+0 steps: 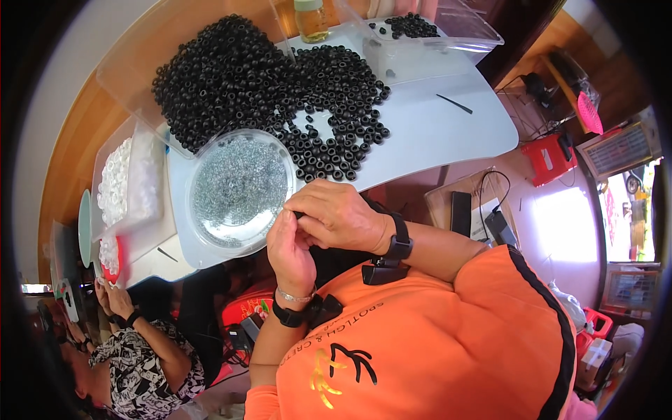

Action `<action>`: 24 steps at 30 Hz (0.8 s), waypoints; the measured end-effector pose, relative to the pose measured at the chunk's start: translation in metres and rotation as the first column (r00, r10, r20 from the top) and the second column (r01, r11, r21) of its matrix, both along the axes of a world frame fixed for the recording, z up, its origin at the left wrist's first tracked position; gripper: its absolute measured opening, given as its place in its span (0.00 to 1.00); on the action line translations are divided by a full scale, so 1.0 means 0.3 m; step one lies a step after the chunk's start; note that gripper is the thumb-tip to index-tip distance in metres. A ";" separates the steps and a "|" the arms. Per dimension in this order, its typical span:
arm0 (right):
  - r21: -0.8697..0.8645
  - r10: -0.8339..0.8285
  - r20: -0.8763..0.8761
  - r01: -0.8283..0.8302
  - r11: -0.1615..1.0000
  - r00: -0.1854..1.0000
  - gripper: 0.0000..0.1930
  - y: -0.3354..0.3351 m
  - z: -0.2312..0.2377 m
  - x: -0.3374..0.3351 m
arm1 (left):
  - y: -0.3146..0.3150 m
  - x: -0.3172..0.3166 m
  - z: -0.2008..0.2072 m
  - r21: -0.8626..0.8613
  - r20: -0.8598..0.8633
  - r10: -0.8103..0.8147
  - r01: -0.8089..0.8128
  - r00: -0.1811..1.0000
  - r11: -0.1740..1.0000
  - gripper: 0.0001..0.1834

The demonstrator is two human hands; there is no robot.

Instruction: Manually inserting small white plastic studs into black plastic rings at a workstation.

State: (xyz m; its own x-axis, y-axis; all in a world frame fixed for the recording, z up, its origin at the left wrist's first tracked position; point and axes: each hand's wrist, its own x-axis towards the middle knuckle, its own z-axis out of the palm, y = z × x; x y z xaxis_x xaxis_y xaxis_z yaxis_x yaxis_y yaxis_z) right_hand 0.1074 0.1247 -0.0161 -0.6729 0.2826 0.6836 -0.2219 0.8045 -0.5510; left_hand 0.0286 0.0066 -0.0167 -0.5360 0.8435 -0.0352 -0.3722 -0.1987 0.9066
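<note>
My left hand [290, 257] and my right hand [341, 218] meet at the front edge of the white table, fingertips pinched together. A small black piece [299, 215] shows between them, mostly hidden by the fingers. Just beyond lies a heap of black ring-shaped pieces [343, 84], each with a hole through it. Beside my left hand stands a round clear tub [292, 168], holding many tiny transparent rings [241, 185].
A large clear bin [115, 77] spills black rings onto the table [434, 129]. A thin black tool [455, 103] lies to the right. At the left stands a box of white pieces [115, 182], near another person's hands [115, 301]. A lidded jar [310, 21] stands behind.
</note>
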 end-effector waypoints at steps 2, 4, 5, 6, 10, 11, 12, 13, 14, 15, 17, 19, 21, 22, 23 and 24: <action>-0.015 -0.002 -0.010 0.002 1.000 1.000 0.12 0.006 0.007 -0.006 | 0.004 -0.004 -0.002 -0.016 0.039 0.017 -0.016 0.999 1.000 0.21; 0.020 0.022 0.067 -0.023 1.000 0.998 0.12 0.022 0.017 0.001 | 0.008 0.001 0.010 -0.018 0.053 0.003 -0.002 0.999 1.000 0.21; 0.025 0.022 0.069 -0.023 0.999 0.997 0.12 0.046 0.042 0.007 | 0.008 0.005 0.016 -0.027 0.067 -0.010 0.012 0.998 1.000 0.21; 0.096 -0.025 0.081 0.017 0.995 0.996 0.13 0.092 0.080 0.015 | 0.006 0.003 0.020 -0.021 0.069 -0.010 0.011 0.998 1.000 0.21; 0.168 -0.417 -0.086 0.425 0.889 0.905 0.14 0.363 0.276 0.054 | -0.011 -0.019 0.027 -0.068 0.031 -0.068 0.070 0.997 0.995 0.20; 0.322 -0.487 -0.255 0.549 0.772 0.835 0.13 0.486 0.314 0.061 | -0.015 -0.020 0.020 -0.078 0.016 -0.086 0.087 0.996 0.993 0.20; 0.329 -0.600 -0.259 0.653 0.682 0.757 0.13 0.607 0.344 0.068 | -0.018 -0.018 0.016 -0.077 0.019 -0.083 0.084 0.996 0.993 0.20; 0.338 -0.707 -0.266 0.751 0.568 0.655 0.13 0.672 0.377 0.088 | -0.012 -0.016 0.018 -0.071 0.021 -0.100 0.101 0.995 0.992 0.19; 0.341 -0.702 -0.263 0.745 0.574 0.662 0.13 0.664 0.409 0.085 | -0.015 -0.018 0.016 -0.068 0.024 -0.100 0.101 0.995 0.993 0.19; 0.466 -0.609 -0.448 0.752 0.467 0.655 0.17 0.654 0.447 0.081 | -0.021 -0.019 0.016 -0.068 0.028 -0.092 0.094 0.995 0.993 0.19; 0.562 -0.469 -0.601 0.760 0.328 0.647 0.22 0.647 0.442 0.076 | -0.024 -0.021 0.015 -0.061 0.041 -0.091 0.093 0.995 0.994 0.18; 0.370 -0.481 -0.306 0.568 0.735 0.821 0.12 0.643 0.331 0.057 | -0.030 -0.030 0.010 -0.067 0.050 -0.078 0.081 0.996 0.994 0.18; 0.203 -0.410 0.148 0.378 0.903 0.900 0.12 0.546 0.232 0.026 | -0.033 -0.035 0.003 -0.075 0.060 -0.071 0.075 0.996 0.994 0.18; 0.210 -0.316 0.237 0.269 0.940 0.919 0.12 0.528 0.176 -0.008 | -0.033 -0.038 0.004 -0.078 0.067 -0.078 0.083 0.995 0.994 0.18; 0.209 -0.222 0.324 0.160 0.965 0.919 0.12 0.511 0.131 -0.041 | -0.031 -0.041 0.006 -0.079 0.075 -0.087 0.093 0.993 0.993 0.18; 0.211 -0.163 0.376 0.087 0.974 0.912 0.12 0.498 0.096 -0.069 | -0.031 -0.042 0.008 -0.080 0.075 -0.087 0.093 0.993 0.992 0.18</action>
State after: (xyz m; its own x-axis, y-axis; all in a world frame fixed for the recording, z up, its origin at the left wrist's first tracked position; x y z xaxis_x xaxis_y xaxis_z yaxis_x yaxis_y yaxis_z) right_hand 0.0867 0.2742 0.0127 -0.8632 0.2751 0.4233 0.0880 0.9076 -0.4105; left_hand 0.0161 -0.0026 -0.0144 -0.4513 0.8809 -0.1429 -0.4497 -0.0862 0.8890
